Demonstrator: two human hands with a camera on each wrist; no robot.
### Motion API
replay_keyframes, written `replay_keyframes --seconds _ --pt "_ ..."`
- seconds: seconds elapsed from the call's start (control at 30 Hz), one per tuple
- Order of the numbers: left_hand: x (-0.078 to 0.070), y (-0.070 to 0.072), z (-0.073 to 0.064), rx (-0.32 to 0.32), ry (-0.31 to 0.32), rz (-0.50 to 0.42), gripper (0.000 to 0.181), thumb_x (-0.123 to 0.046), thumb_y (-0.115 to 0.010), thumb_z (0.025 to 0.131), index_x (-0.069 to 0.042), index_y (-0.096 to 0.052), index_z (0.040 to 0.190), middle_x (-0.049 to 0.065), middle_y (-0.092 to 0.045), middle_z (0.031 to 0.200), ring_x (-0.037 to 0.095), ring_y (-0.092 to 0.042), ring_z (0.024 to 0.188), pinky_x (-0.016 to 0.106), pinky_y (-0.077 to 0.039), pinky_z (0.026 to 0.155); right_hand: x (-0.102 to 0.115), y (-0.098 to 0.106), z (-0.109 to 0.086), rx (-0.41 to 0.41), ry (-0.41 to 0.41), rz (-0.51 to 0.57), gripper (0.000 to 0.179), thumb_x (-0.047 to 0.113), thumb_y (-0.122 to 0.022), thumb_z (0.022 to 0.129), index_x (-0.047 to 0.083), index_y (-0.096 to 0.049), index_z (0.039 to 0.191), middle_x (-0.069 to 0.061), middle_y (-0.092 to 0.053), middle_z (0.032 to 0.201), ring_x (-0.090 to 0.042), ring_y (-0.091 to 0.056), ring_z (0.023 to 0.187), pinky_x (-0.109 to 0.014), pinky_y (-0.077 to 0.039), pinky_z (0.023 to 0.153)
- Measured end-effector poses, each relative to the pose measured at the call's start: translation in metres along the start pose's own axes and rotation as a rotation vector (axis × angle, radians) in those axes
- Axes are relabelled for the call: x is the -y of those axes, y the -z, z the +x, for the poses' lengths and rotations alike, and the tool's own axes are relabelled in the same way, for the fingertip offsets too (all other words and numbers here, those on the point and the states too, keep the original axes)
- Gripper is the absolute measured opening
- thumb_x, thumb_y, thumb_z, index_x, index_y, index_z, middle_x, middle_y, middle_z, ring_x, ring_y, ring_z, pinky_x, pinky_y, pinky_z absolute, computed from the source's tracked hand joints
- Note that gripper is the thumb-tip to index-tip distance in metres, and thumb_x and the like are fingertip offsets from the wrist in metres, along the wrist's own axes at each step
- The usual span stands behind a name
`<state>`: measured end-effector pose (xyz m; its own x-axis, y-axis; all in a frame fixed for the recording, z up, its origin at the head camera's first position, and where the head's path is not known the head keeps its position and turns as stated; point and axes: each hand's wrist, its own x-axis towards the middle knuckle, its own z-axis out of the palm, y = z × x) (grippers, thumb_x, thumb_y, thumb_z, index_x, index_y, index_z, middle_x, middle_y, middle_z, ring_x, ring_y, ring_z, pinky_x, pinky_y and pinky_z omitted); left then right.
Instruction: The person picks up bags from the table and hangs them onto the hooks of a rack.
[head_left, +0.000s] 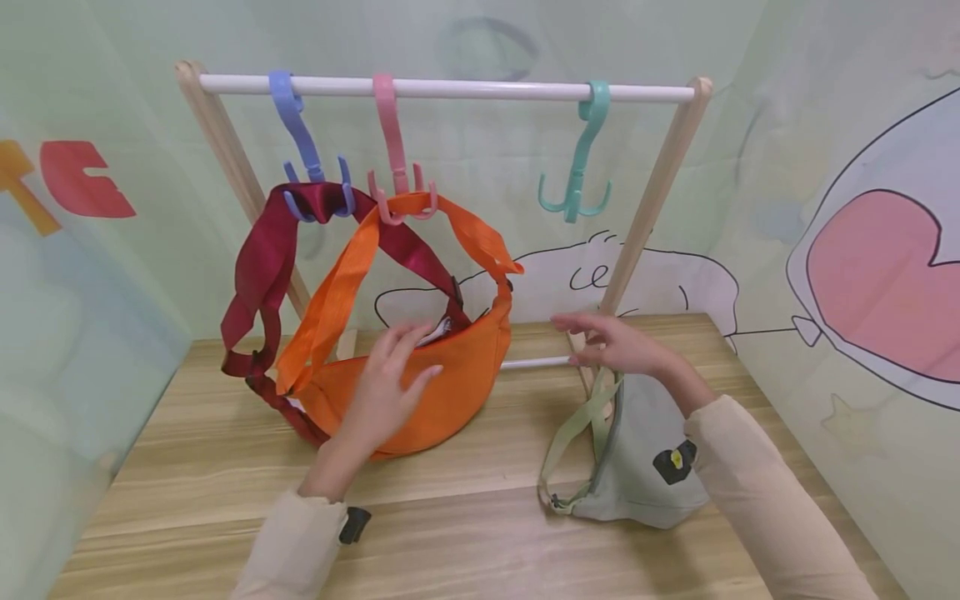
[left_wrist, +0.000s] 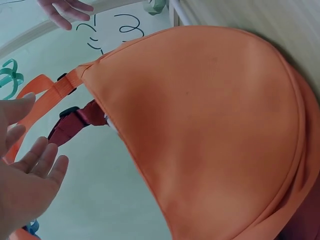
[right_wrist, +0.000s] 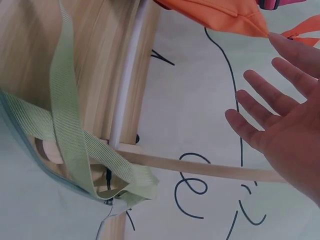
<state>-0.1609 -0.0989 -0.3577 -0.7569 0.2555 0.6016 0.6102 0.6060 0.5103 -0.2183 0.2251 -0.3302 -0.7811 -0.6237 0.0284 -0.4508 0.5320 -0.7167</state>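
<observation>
An orange crescent-shaped bag (head_left: 450,392) hangs by its strap from the pink hook (head_left: 390,150). Behind it, a dark red bag strap (head_left: 262,258) loops over the blue hook (head_left: 300,133). My left hand (head_left: 386,387) is in front of the orange bag with relaxed fingers; in the left wrist view it grips nothing. My right hand (head_left: 618,342) hovers above a grey-green bag (head_left: 645,458) on the table, fingers spread and holding nothing in the right wrist view. The grey-green bag's pale green strap (right_wrist: 70,110) droops to its left. Most of the dark red bag is hidden.
A white rail (head_left: 487,88) on wooden posts (head_left: 652,208) spans the back of the wooden table (head_left: 465,533). From its right part hangs a green hook (head_left: 577,167) with nothing on it. Cartoon-printed cloth walls (head_left: 840,333) enclose the table.
</observation>
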Motion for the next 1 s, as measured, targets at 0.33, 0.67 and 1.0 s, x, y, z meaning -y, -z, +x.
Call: replay_keyframes --seconds 0.33,0.67,1.0 --pt "-0.002 -0.015 -0.008 0.096 0.046 0.008 0.053 -0.014 -0.071 0.08 -0.007 -0.05 0.128 0.016 -0.046 0.121 0.031 -0.045 0.11 0.048 -0.044 0.086 -0.015 -0.001 -0.013 0.018 -0.111 0.023 0.061 0.006 -0.063 0.084 0.003 -0.036 0.138 -0.018 -0.042 0.136 -0.035 -0.037 0.122 -0.057 -0.032 0.095" --pt "-0.004 -0.032 -0.015 0.189 0.065 -0.038 0.053 -0.017 -0.07 0.081 -0.007 -0.049 0.129 0.016 -0.046 0.121 0.03 -0.043 0.111 0.046 -0.04 0.092 -0.031 -0.001 -0.023 0.023 -0.141 0.016 0.058 0.008 -0.063 0.084 0.002 -0.039 0.136 -0.018 -0.042 0.135 -0.037 -0.034 0.125 -0.057 -0.027 0.098" --pt "-0.007 -0.047 -0.02 0.28 0.12 -0.061 0.057 -0.021 -0.069 0.083 -0.01 -0.045 0.133 0.014 -0.045 0.123 0.029 -0.042 0.114 0.047 -0.039 0.093 -0.042 -0.003 -0.032 0.005 -0.162 0.028 0.058 0.005 -0.063 0.083 0.002 -0.039 0.136 -0.02 -0.041 0.136 -0.036 -0.038 0.123 -0.057 -0.03 0.096"
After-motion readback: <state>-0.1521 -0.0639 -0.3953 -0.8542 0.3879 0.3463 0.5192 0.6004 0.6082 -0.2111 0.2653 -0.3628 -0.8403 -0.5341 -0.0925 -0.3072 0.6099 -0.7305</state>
